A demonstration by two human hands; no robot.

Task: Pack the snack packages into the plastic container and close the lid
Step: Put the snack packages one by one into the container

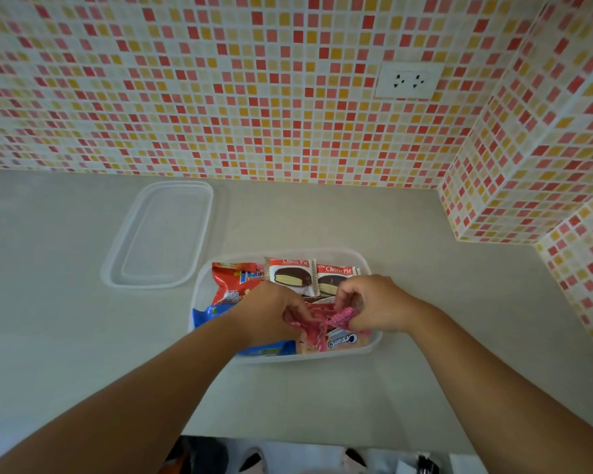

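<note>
A clear plastic container (363, 260) sits on the grey counter, filled with snack packages. Two Choco Pie packs (290, 273) lie along its far side, a red bag (231, 280) at far left, a blue pack (204, 314) at left and a Cream-O pack (344, 340) at the near edge. My left hand (264, 313) and my right hand (374, 302) both pinch a crumpled pink wrapper (322, 325) over the container's near half. The clear lid (165, 234) lies flat on the counter, left of and behind the container.
A tiled wall runs along the back of the counter, with a white power socket (408, 80). A tiled column (514, 186) juts out at the right. The counter's near edge (322, 439) runs below my forearms, with the floor beneath.
</note>
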